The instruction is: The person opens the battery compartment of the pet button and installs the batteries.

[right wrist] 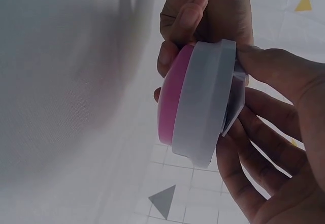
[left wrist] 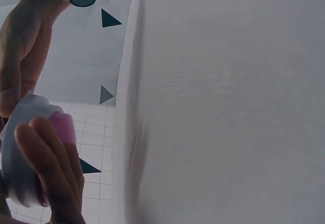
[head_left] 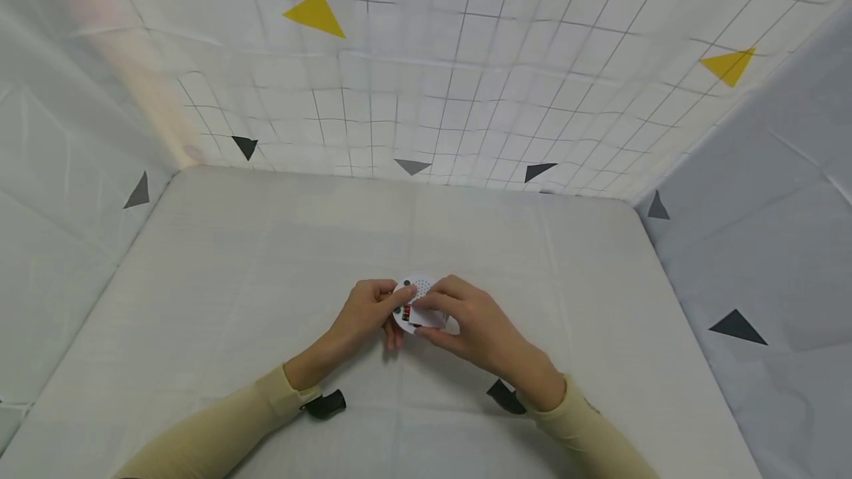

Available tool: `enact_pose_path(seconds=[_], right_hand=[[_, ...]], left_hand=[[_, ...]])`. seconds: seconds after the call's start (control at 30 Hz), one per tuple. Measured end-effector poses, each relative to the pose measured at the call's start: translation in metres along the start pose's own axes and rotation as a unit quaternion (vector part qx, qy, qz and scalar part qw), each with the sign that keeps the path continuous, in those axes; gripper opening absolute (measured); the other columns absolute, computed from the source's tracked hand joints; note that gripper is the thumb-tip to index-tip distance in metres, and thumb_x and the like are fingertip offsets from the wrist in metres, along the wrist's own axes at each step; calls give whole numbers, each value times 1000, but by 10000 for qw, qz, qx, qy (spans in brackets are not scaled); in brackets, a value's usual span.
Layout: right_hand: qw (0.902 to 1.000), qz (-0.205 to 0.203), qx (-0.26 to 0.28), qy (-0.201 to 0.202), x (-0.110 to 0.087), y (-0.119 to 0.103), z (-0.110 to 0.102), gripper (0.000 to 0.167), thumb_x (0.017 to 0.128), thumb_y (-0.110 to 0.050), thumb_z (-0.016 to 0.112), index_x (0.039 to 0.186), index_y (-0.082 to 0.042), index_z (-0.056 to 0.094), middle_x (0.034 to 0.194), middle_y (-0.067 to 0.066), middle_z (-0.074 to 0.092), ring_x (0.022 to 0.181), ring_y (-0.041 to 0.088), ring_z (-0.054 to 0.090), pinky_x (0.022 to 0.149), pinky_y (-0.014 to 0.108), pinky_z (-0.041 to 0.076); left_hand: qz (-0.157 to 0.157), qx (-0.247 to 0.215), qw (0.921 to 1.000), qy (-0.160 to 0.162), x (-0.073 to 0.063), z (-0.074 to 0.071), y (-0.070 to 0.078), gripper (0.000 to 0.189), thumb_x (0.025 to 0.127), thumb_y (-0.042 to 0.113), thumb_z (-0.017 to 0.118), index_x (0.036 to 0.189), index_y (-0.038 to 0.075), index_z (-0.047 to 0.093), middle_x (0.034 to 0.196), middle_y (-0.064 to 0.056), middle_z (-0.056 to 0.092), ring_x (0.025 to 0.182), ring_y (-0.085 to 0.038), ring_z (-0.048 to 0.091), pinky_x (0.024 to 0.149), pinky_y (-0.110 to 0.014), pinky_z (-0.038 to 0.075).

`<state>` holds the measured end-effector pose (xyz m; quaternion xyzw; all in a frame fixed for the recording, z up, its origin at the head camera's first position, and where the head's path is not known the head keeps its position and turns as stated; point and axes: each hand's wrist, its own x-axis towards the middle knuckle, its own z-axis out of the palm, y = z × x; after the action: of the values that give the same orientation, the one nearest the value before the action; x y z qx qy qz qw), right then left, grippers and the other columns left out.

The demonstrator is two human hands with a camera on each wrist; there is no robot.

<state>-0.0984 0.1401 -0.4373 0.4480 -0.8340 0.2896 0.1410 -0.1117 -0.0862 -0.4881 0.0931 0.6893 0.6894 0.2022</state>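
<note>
A round white device [head_left: 422, 287] with a perforated back is held up over the table between both hands. Its pink dome [right wrist: 173, 99] faces away from the person, below the white body [right wrist: 203, 102]. My left hand [head_left: 364, 313] grips the device's left edge, thumb on the back and fingers underneath. With thumb and fingers, my right hand [head_left: 475, 320] pinches a white battery cover [head_left: 426, 316], which stands tilted out from the back in the right wrist view. Red and dark parts of the battery compartment [head_left: 407, 313] show beside the cover; the rest is hidden.
A white cloth covers the table [head_left: 333, 228]. White gridded sheeting [head_left: 433, 94] with yellow and dark triangles rises behind it, and plain grey-white sheets flank both sides. Black wrist mounts [head_left: 326, 405] sit at both sleeve cuffs.
</note>
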Motion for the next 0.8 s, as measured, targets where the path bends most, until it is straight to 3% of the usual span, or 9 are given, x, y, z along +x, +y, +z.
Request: enact_pose_path(seconds=[0.17,0.4,0.8], right_hand=[[10000,-1,39,5,0,0,-2,34,83,-18,92,112,-8,76,109,0,70,99,12,66,81,22,58],[9988,493,-74,-26,-3,3,-16,37,82,-25,94,111,-11,77,108,-2,69,100,10,65,83,25,59],[9971,567,-302,-404,-3,4,-19,27,79,-23,95,99,-15,79,98,-5,70,94,8,63,78,22,59]], left_hand=[[4,53,10000,20,1,0,-1,40,104,39,68,93,0,66,58,-15,69,43,-21,64,45,-33,55],[70,161,9998,16,3,-1,-4,40,106,37,66,94,-1,66,59,-17,69,43,-21,65,45,-35,56],[15,193,9998,73,4,-1,-4,38,105,38,67,97,1,68,61,-17,70,44,-21,65,45,-32,56]])
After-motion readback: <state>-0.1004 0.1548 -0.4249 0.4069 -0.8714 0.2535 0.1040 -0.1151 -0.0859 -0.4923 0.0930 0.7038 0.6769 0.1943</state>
